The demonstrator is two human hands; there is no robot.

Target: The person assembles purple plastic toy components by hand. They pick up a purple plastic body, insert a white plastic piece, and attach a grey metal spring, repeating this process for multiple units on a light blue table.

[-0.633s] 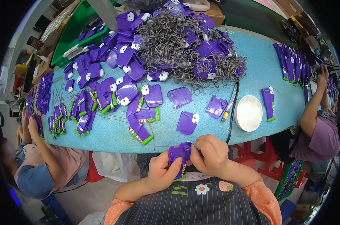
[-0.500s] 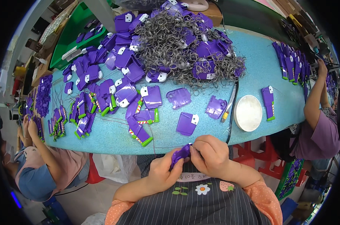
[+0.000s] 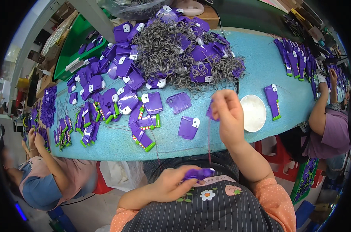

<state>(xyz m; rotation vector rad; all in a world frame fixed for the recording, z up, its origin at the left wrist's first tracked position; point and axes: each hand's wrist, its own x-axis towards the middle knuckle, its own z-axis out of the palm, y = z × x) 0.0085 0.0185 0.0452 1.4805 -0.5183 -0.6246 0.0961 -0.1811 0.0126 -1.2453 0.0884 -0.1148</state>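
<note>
My left hand (image 3: 168, 186) is low in front of my apron, its fingers closed on a small purple plastic part (image 3: 196, 174). Above it my right hand (image 3: 226, 110) is raised over the near side of the table, fingers pinched. A thin reddish wire (image 3: 209, 141) runs up from the purple part to those fingers. Partly hidden behind the right hand lies a purple shell piece (image 3: 210, 113). Nearest on the table are an open purple shell half (image 3: 178, 103), a purple cover with a white corner (image 3: 188, 127), and a round white dish (image 3: 254, 113).
Grey coiled wires (image 3: 164, 54) heap over purple shells at the back. Purple and green assemblies (image 3: 142, 140) lie to the left, one more (image 3: 273, 101) at right. A green bin (image 3: 67, 54) stands far left. A person (image 3: 51, 178) works on each side.
My right hand has moved from beside the left hand up over the table, drawing the thin wire out. My left hand, with the purple part, has dropped slightly and turned.
</note>
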